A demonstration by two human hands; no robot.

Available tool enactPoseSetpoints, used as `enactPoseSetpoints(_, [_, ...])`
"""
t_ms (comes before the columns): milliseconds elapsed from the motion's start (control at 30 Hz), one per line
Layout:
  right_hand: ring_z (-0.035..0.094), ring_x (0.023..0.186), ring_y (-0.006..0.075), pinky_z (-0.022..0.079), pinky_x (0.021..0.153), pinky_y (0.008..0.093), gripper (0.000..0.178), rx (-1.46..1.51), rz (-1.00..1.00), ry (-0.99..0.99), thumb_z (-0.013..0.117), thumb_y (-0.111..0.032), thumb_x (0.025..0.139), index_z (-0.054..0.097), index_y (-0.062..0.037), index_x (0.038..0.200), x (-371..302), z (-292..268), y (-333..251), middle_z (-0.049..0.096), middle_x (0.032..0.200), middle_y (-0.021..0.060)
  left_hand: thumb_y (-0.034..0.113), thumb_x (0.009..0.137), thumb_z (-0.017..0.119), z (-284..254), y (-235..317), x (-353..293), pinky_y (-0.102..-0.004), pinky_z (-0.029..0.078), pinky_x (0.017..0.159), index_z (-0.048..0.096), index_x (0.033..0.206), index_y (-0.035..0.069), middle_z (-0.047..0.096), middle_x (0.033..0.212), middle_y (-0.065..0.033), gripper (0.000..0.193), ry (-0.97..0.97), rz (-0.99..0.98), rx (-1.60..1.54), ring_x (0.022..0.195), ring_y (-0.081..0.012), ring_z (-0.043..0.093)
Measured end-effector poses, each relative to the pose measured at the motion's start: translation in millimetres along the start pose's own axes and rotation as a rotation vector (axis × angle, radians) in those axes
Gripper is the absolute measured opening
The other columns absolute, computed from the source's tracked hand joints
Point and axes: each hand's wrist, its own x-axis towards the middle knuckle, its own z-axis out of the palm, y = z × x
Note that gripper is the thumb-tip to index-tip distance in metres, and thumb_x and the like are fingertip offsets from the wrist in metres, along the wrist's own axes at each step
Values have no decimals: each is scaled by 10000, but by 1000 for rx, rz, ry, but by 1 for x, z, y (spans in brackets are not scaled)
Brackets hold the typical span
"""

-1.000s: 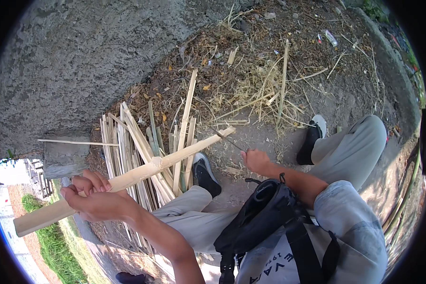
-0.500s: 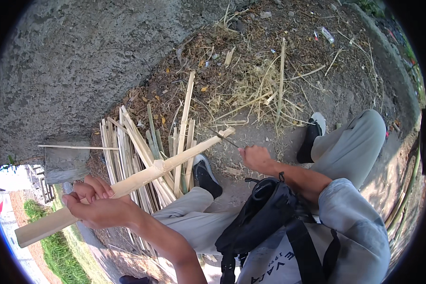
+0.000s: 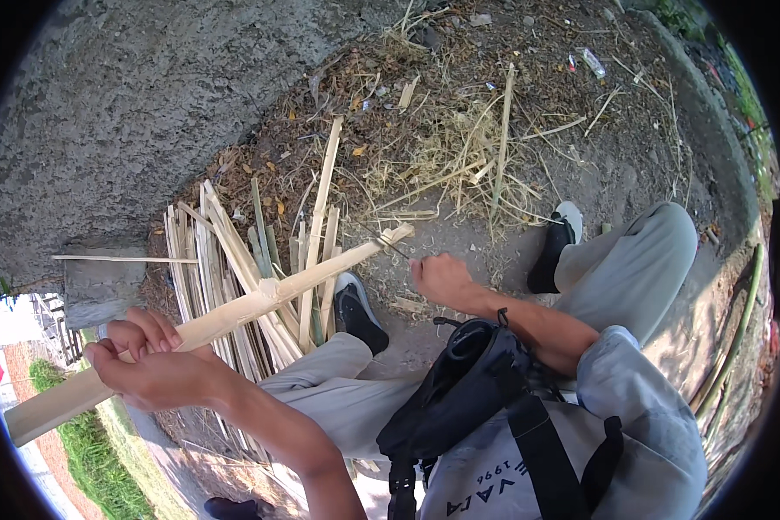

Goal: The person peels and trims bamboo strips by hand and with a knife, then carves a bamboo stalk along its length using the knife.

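Observation:
A long pale bamboo strip (image 3: 321, 273), with a raised node along its length, slants from the lower left up to the middle. My left hand (image 3: 160, 368) grips it toward its wide near end, fingers wrapped over the edge. At the strip's far end, a thin dark knife blade (image 3: 393, 248) lies across the wood, touching it. My right hand (image 3: 443, 282) is closed around the knife, its handle hidden in the fist. Under the strip lies a heap of split bamboo strips (image 3: 201, 282), some resting beside my shoe (image 3: 355, 314).
A rough grey concrete wall (image 3: 156, 113) rises at the upper left. Shavings (image 3: 459, 160) and dry leaves litter the dirt. A black bag (image 3: 446, 381) hangs at my front. Green poles (image 3: 737, 325) lie at the right, and a small block (image 3: 104, 290) stands by the wall.
The whole view has shifted slightly, so things sit further left and higher. My right hand with the knife has moved a little closer to the bamboo strip. Both grips are unchanged.

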Motion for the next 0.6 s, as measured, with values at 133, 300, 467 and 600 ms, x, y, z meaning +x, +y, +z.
enactPoseSetpoints(133, [629,680,474,505,666,566,463,144,-265,25,409,-401,989,630,-19,851,-23,-27,-56,636,703,265,284,999,366,7,1,3,-225,148,371,207,611,178,181,531,30,432,-38,2,-47,406,-82,199])
enactPoseSetpoints(300, [624,672,476,499,666,571,440,49,-144,54,402,-383,994,618,-20,872,-2,38,38,629,679,259,285,1000,365,11,1,-2,-221,143,364,207,612,178,179,525,32,432,-19,0,-39,400,-74,194])
enactPoseSetpoints(467, [644,677,440,524,655,523,471,16,-89,52,381,-411,995,614,-5,944,-11,-6,-14,649,709,232,295,1000,365,-8,-1,5,-217,147,360,210,608,182,187,515,33,437,-34,-8,-23,397,-71,201])
enactPoseSetpoints(600, [653,725,435,530,673,515,477,102,-293,-59,376,-399,997,650,-9,970,-33,-21,-50,654,729,240,304,999,376,1,-2,4,-214,167,372,215,602,180,182,527,32,447,-63,-4,-43,409,-75,227])
